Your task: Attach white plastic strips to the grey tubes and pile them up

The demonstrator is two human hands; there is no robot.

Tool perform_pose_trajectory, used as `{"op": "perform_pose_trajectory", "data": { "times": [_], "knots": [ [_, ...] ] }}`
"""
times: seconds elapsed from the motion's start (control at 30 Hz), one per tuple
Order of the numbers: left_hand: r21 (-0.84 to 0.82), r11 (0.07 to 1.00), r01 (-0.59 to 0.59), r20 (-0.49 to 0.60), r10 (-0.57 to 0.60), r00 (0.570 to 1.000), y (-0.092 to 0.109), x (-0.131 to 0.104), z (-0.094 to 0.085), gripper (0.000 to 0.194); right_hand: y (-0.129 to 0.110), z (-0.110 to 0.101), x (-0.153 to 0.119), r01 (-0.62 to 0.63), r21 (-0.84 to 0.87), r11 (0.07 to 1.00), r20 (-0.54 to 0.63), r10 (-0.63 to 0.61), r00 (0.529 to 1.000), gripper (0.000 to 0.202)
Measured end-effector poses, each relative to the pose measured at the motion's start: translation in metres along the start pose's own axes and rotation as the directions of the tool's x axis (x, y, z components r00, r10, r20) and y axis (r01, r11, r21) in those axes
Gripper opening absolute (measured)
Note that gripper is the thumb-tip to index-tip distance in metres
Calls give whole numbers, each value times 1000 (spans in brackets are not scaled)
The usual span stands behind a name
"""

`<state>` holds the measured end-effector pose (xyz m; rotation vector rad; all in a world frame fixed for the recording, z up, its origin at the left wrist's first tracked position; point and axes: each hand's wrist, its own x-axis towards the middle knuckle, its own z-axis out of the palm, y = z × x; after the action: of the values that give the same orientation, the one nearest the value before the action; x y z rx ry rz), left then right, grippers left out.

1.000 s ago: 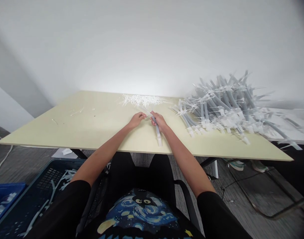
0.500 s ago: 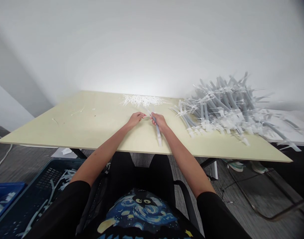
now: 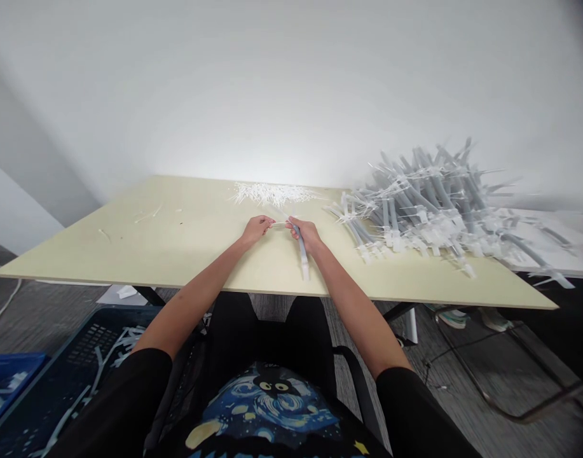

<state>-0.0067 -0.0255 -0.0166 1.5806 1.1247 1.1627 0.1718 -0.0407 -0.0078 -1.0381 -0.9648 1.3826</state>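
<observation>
My right hand [image 3: 304,234] is wrapped round a grey tube [image 3: 301,251] whose pale clear end [image 3: 305,272] points toward the table's front edge. Pinched in the fingers of my left hand [image 3: 257,229] is a thin white strip [image 3: 279,224], which spans the gap to my right hand beside the tube. Thin pale pieces stick out beyond my right hand toward a pile of small white strips [image 3: 272,193]. Where the strip meets the tube is hidden by my fingers.
A large heap of grey tubes with white ties [image 3: 429,197] covers the table's right side. Loose white strips [image 3: 148,214] lie on the left of the table [image 3: 81,254]. Below left are a dark green crate [image 3: 81,350] and a blue bin [image 3: 14,362] holding pieces.
My left hand has moved slightly left, away from my right hand, and more of the white strip shows between them. My right hand still holds the tube in nearly the same place.
</observation>
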Motion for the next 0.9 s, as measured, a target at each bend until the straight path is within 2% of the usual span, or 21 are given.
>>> {"op": "perform_pose_trajectory", "data": {
  "times": [0.23,0.53,0.67,0.77,0.9],
  "knots": [
    [21,1000,-22,14,22,1000,3,-3,2,24,0,2,0,10,69,998,-90,-3,996,13],
    [-14,999,-34,6,34,999,13,-10,3,26,0,-2,5,52,166,985,-135,-30,990,12],
    [114,992,-53,-86,63,994,10,-9,2,22,-2,-3,4,62,189,980,-107,-42,993,13],
    [199,980,-7,-199,47,979,5,-6,-1,19,-6,-3,1,63,152,986,-63,-54,997,17],
    [89,993,81,-263,-55,963,-2,0,-5,20,-9,-1,-4,47,132,990,32,-51,998,26]
  ]
}}
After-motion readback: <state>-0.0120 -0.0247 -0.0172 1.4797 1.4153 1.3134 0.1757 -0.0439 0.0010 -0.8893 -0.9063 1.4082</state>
